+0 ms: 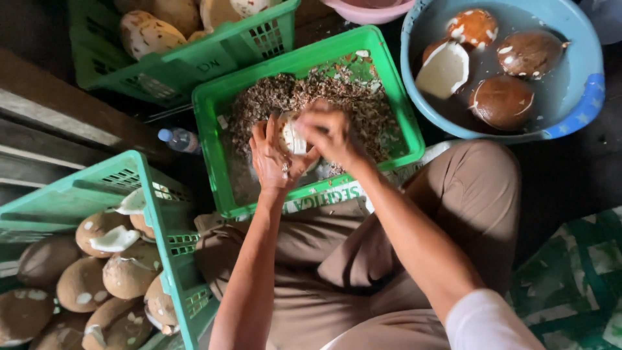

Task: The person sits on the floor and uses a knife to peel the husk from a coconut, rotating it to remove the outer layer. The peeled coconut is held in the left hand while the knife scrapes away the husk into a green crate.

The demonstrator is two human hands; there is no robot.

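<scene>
The person's left hand (273, 157) cradles a piece of coconut (291, 136) from below and beside, its grip closed around the pale, smooth white flesh. The right hand (330, 133) presses against the same piece from the other side, fingers curled over its top edge; whether they also pinch a small tool cannot be told. The coconut is held just above the middle green crate (214, 104), a rigid plastic basket with slotted walls, whose bottom is heaped with rough, flaky brown shavings (363, 104).

To the left stands another green slotted crate (139, 175) piled with rounded coconuts (81, 282), their skins matte brown and scraped in white patches, one cracked to show a curved white shell of flesh. A third green crate (188, 61) at the top holds more mottled ones. At the upper right a round blue plastic basin (586, 97) holds water with dark brown, glossy wet coconuts (502, 100) and one broken white piece (444, 70) floating. A small clear bottle with a blue cap (178, 139) lies beside the middle crate. The person's lap is covered in soft tan cloth (337, 259)
</scene>
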